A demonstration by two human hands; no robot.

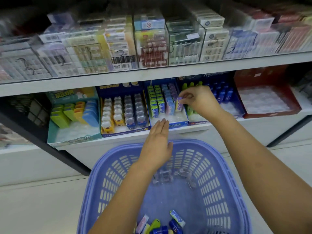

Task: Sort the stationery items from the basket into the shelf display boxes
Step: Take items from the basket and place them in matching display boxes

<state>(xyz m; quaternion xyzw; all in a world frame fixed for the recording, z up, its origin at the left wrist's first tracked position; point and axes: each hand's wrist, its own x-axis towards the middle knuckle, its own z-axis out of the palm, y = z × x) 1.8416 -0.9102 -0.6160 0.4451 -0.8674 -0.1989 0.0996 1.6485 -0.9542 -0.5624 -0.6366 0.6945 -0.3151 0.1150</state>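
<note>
A purple plastic basket point(224, 179) stands on the floor below the shelf, with several small stationery packs point(177, 216) at its near end and some clear items point(163, 177) in its middle. My right hand point(200, 100) pinches a purple pack point(179, 103) over the right column of a blue display box point(170, 121) that holds green, blue and purple rows. My left hand point(158, 142) hovers flat, fingers straight, just before that box's front edge, holding nothing.
On the lower shelf stand a teal box point(70, 139) of coloured cases, a blue box point(125, 131) of animal-shaped items, another blue box point(224, 95) and a red box point(270, 112). Clear bins of packaged goods point(152, 41) fill the upper shelf.
</note>
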